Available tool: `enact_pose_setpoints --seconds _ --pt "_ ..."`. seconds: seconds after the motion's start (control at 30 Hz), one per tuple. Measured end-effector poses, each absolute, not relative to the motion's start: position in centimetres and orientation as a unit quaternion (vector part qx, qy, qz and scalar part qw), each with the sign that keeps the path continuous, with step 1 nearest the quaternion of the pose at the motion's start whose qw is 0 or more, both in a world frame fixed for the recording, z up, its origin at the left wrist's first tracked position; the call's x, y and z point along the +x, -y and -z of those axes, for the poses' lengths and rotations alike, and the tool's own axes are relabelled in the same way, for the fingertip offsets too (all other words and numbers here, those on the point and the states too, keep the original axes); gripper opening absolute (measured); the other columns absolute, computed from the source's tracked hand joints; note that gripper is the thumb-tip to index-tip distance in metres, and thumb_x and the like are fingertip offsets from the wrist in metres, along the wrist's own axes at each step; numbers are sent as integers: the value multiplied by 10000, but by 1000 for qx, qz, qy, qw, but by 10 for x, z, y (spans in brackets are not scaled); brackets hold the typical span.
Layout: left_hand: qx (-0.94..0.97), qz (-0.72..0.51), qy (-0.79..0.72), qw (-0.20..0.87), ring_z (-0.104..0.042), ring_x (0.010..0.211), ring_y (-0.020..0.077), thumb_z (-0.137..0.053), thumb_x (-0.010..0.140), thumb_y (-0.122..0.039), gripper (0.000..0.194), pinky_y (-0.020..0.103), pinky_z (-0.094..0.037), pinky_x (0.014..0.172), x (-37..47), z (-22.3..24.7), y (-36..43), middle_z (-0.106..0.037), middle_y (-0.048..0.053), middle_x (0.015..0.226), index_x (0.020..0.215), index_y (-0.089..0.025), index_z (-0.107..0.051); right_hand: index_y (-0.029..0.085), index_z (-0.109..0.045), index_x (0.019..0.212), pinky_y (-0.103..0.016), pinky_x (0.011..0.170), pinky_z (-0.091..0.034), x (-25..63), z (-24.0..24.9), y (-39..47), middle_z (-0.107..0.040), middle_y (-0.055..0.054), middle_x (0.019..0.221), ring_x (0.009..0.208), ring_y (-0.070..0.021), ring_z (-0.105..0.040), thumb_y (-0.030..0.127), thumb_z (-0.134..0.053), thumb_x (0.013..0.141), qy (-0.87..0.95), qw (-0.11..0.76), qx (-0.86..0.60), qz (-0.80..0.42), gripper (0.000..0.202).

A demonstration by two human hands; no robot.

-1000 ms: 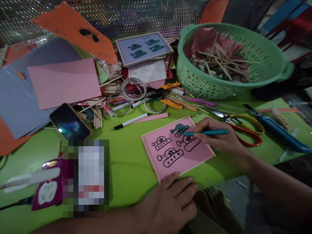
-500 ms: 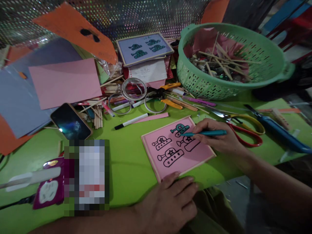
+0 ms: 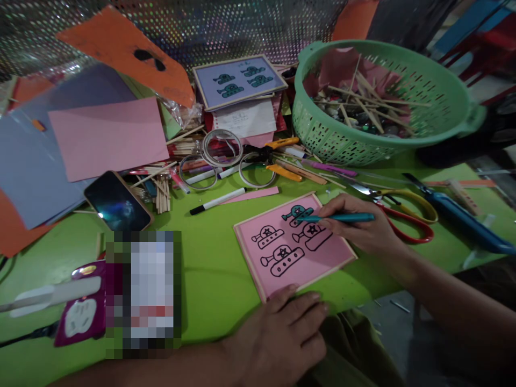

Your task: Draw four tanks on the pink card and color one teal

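A pink card (image 3: 318, 259) edged with thin wooden sticks lies on the green table (image 3: 205, 279). It bears several black-outlined tank drawings, and the upper one is partly coloured teal. My right hand (image 3: 358, 223) pinches a teal marker (image 3: 349, 217), its tip on that upper tank. With fingers spread and flat, my left hand (image 3: 286, 333) rests at the card's lower edge, fingertips touching the frame. Just beyond the card are a black-capped white marker (image 3: 220, 200) and a pink paper strip (image 3: 253, 194).
Right of my right hand lie red-and-yellow scissors (image 3: 423, 234) and a blue cutter (image 3: 463, 215). A green basket (image 3: 346, 137) of sticks stands behind. Tape rolls (image 3: 203, 148), a framed blue card (image 3: 242, 97), a phone (image 3: 116, 201) and pink paper (image 3: 110, 140) are farther left.
The marker tip has shifted very slightly on the upper tank, and the marker lies a little flatter. My left hand and the card stay in place.
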State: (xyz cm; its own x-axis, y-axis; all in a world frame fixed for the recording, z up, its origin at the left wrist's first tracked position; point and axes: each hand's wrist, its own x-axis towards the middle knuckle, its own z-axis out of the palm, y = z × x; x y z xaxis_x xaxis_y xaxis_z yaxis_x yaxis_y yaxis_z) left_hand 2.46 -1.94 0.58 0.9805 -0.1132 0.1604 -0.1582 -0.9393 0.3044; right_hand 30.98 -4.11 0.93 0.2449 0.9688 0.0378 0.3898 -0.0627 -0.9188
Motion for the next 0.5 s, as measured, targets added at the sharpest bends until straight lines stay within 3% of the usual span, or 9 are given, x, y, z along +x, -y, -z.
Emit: enact_pose_setpoints --seconds 0.5 --pt "982 -67 77 158 -529 1407 225 -507 1073 -337 235 421 -337 1179 25 -5 18 -599 35 1517 1175 -232 -691 242 -723 818 -310 569 -531 308 -13 40 -751 -35 796 671 -185 -672 330 -816 834 535 456 -636 -319 129"
